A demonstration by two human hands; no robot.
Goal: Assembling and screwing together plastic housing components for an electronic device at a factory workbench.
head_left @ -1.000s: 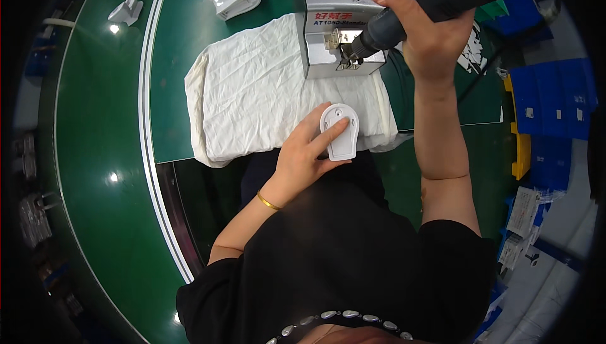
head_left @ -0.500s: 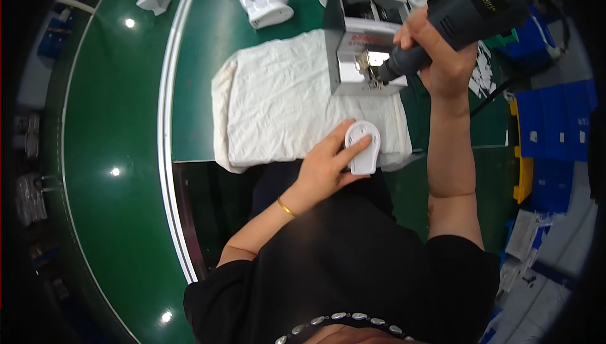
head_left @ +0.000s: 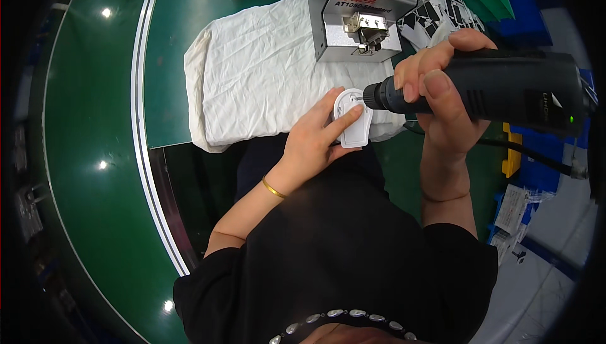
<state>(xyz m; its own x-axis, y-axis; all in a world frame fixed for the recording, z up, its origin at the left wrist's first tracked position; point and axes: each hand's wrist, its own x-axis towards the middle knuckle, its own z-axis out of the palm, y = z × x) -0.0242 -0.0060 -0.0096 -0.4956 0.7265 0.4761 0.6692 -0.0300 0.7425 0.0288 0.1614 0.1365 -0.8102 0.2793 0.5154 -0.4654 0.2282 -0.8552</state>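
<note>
While the left hand [head_left: 311, 141] grips the white, round-ended plastic piece [head_left: 355, 136], the right hand [head_left: 443, 88], clasping the black cylindrical power screwdriver [head_left: 519, 86], should hold its bit [head_left: 359, 98] square-on.

Head-worn fisheye view, facing down, near above green table [head_left: 167, 91]

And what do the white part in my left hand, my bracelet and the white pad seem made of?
White part: probably plastic, smooth, slightly glossy, with crisp moulded edges. Bracelet: likely metal, polished, from its golden shine. White pad: matt fabric, judging by soft wrinkles.
</note>
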